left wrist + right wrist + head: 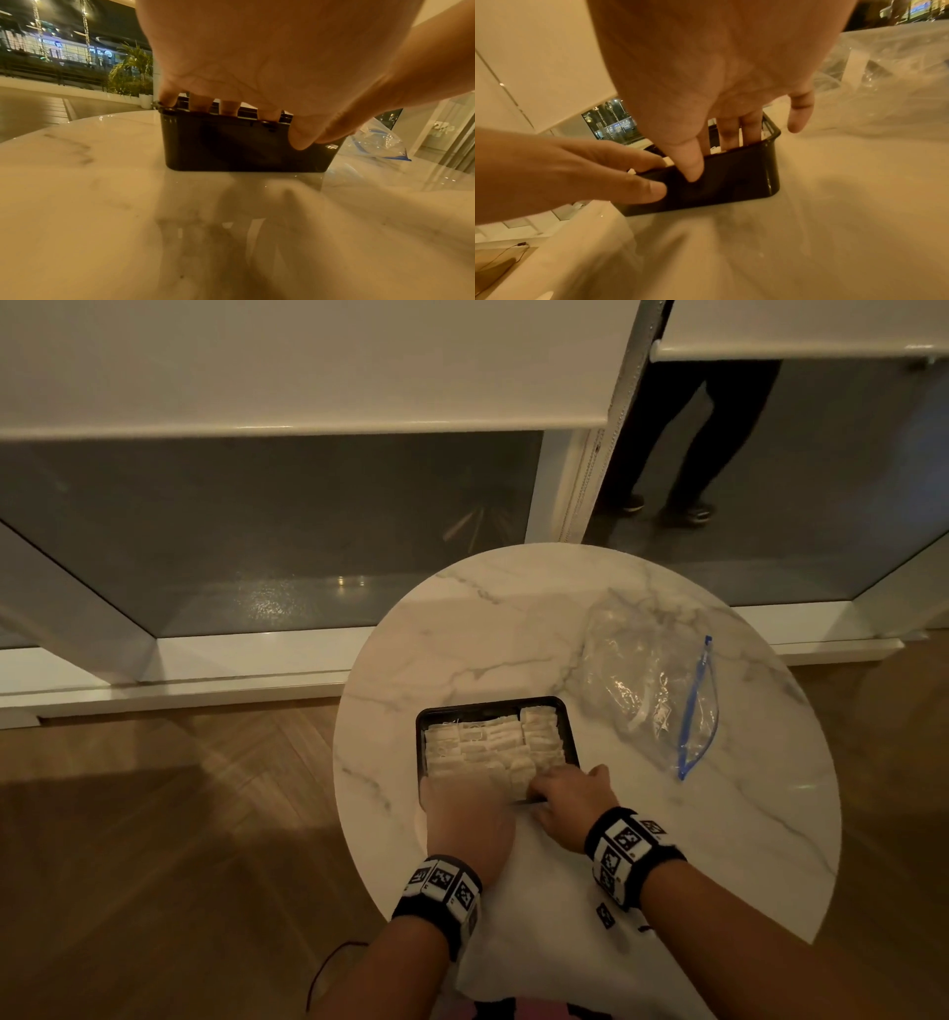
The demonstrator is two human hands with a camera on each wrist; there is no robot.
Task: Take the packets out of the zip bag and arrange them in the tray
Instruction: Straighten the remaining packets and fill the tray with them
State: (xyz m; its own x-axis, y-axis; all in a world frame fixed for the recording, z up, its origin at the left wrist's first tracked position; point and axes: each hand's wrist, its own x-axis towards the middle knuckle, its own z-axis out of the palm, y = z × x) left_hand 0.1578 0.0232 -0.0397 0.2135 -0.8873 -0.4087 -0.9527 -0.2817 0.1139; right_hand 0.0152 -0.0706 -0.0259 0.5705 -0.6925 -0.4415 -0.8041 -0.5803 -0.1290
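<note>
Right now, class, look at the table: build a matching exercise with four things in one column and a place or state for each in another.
Things:
1. zip bag
2. packets
3. tray
4. left hand

Places or states:
A. in rows inside the tray
B. black, in front of the person
C. lying to the right of the tray
D. gripping the tray's near wall

Pairs: 1-C, 2-A, 3-B, 4-D

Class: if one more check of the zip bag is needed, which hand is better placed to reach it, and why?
Probably the right hand. The zip bag lies on the table's right side, nearer that hand, while the left hand sits at the tray's left near edge, so it would have to cross over.
</note>
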